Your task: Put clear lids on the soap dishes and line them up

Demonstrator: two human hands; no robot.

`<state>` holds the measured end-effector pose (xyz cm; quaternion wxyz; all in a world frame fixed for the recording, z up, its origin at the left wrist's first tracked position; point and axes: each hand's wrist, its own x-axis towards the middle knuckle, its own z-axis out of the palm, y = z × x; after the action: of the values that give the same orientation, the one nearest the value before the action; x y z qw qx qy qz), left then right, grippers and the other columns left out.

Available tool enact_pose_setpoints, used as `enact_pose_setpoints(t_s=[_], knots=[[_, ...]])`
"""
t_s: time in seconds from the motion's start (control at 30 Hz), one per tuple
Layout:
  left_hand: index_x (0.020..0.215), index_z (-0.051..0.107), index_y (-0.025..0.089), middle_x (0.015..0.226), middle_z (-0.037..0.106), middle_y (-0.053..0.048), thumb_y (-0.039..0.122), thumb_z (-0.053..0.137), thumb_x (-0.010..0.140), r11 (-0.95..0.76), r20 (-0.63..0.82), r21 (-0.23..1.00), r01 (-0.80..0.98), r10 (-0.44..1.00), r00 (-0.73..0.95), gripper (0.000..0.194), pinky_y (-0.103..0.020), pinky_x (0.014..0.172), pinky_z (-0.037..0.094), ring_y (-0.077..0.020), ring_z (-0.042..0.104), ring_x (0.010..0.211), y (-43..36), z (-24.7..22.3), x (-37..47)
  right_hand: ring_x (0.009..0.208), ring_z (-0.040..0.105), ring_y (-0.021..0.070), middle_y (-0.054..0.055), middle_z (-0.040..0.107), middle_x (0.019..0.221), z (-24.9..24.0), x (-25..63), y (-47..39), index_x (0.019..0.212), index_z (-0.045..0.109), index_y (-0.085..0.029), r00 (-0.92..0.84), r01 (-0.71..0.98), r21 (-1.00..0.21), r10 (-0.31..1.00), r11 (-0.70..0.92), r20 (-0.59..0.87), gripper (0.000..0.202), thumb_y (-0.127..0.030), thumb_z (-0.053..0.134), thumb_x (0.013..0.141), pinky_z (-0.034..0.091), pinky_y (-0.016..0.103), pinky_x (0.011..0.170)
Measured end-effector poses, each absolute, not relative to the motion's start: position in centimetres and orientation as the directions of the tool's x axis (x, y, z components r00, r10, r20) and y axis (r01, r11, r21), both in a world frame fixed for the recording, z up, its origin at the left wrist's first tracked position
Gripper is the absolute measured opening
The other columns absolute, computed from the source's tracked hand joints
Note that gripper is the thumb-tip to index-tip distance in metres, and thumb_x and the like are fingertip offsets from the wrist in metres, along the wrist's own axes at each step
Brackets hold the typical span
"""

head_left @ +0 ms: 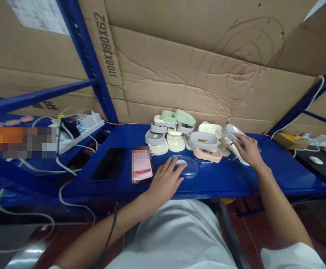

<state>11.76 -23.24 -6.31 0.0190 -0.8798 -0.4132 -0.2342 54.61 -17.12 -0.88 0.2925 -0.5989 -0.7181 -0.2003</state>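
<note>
My left hand (pixel 165 179) rests with spread fingers on a clear oval plastic lid (pixel 191 169), which lies flat near the table's front edge and has a white round mark. Between the thumb and fingers of my right hand (pixel 249 150) is a pale grey oval plastic dish (pixel 232 130), tilted above the right end of the pile. Beside it sit a grey oval dish (pixel 203 139), a peach dish (pixel 208 154) and a cream dish (pixel 211 129). Further left, grey and cream dishes are stacked, with green oval rings (pixel 184 117) on top.
Left of my left hand lie a phone with a lit pink screen (pixel 142 164) and a dark phone (pixel 109 163). Blue shelf posts (pixel 91 56) and cardboard (pixel 163 74) enclose the blue table (pixel 208 185). Cables and a power strip (pixel 88 125) are at left, a white mouse (pixel 316 160) at right.
</note>
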Motion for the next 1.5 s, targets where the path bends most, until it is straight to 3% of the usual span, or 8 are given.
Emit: enact_pose_setpoints(t_s=[0.2,0.43,0.8,0.93,1.07,1.27,1.37,1.5], knots=[[0.140,0.062,0.022,0.146,0.067,-0.013,0.025,0.059,0.107,-0.698,0.496,0.164,0.697,0.669,0.553,0.033,-0.048,0.115,0.055,-0.0313,0.060,0.141,-21.6,-5.3,12.0,0.135,0.062,0.0351,0.010,0.075,0.136,1.9,47.2,-13.4,0.133,0.072,-0.029,-0.332,0.902,-0.042,0.751,0.430,0.570,0.039,-0.044,0.046,0.108,0.033,0.060,0.115],[0.121,0.066,0.020,0.126,0.069,-0.010,0.023,0.061,0.106,-0.607,0.537,0.104,0.788,0.701,0.469,0.016,-0.041,0.104,0.057,-0.0266,0.066,0.121,-21.1,-3.6,11.5,0.145,0.053,0.0349,0.012,0.063,0.154,1.9,42.8,-14.6,0.147,0.063,-0.029,-0.338,0.885,-0.029,0.683,0.465,0.648,0.044,-0.042,0.044,0.110,0.030,0.060,0.120],[0.124,0.067,0.013,0.116,0.067,-0.018,0.007,0.050,0.103,-0.431,0.452,0.054,0.901,0.815,0.363,0.028,-0.044,0.091,0.059,-0.0322,0.066,0.112,-19.7,-3.1,12.6,0.150,0.049,0.0349,0.009,0.054,0.163,-4.7,39.7,-25.0,0.160,0.048,-0.037,-0.449,0.849,0.027,0.693,0.528,0.564,0.052,-0.039,0.054,0.108,0.030,0.060,0.122],[0.128,0.067,0.011,0.132,0.066,-0.022,0.007,0.053,0.102,-0.447,0.422,0.067,0.892,0.823,0.381,0.029,-0.042,0.096,0.060,-0.0334,0.065,0.127,-19.6,-3.8,13.6,0.150,0.049,0.0340,0.010,0.055,0.161,-6.0,40.4,-25.8,0.155,0.054,-0.034,-0.429,0.853,-0.020,0.721,0.522,0.544,0.046,-0.039,0.053,0.109,0.034,0.058,0.120],[0.148,0.058,0.010,0.161,0.050,-0.026,0.015,0.056,0.105,-0.512,0.405,0.075,0.856,0.800,0.443,0.043,-0.050,0.116,0.051,-0.0381,0.051,0.150,-20.6,-4.7,14.2,0.152,0.045,0.0341,0.011,0.053,0.163,-6.5,40.9,-25.6,0.153,0.055,-0.032,-0.408,0.858,-0.057,0.744,0.511,0.530,0.044,-0.040,0.051,0.110,0.036,0.057,0.120],[0.156,0.051,0.017,0.166,0.046,-0.022,0.026,0.050,0.110,-0.684,0.465,0.158,0.712,0.688,0.557,0.047,-0.052,0.121,0.049,-0.0351,0.051,0.151,-23.7,-5.8,12.8,0.156,0.038,0.0383,0.015,0.037,0.172,-7.0,40.6,-25.4,0.167,0.034,-0.033,-0.314,0.905,-0.087,0.790,0.417,0.526,0.061,-0.044,0.051,0.109,0.034,0.063,0.122],[0.150,0.056,0.019,0.159,0.054,-0.017,0.026,0.051,0.109,-0.728,0.481,0.212,0.653,0.659,0.578,0.042,-0.049,0.118,0.053,-0.0312,0.058,0.144,-24.8,-6.7,12.0,0.154,0.040,0.0388,0.016,0.044,0.167,-7.2,40.5,-25.3,0.170,0.024,-0.033,-0.270,0.920,-0.105,0.802,0.379,0.532,0.069,-0.047,0.052,0.108,0.032,0.064,0.122],[0.139,0.064,0.020,0.146,0.065,-0.014,0.022,0.053,0.107,-0.743,0.522,0.244,0.623,0.642,0.561,0.034,-0.048,0.112,0.056,-0.0295,0.064,0.134,-25.1,-7.6,11.9,0.133,0.058,0.0380,0.016,0.062,0.143,-7.3,40.6,-25.1,0.165,0.038,-0.035,-0.241,0.922,-0.129,0.800,0.366,0.549,0.063,-0.049,0.055,0.106,0.040,0.060,0.112]])
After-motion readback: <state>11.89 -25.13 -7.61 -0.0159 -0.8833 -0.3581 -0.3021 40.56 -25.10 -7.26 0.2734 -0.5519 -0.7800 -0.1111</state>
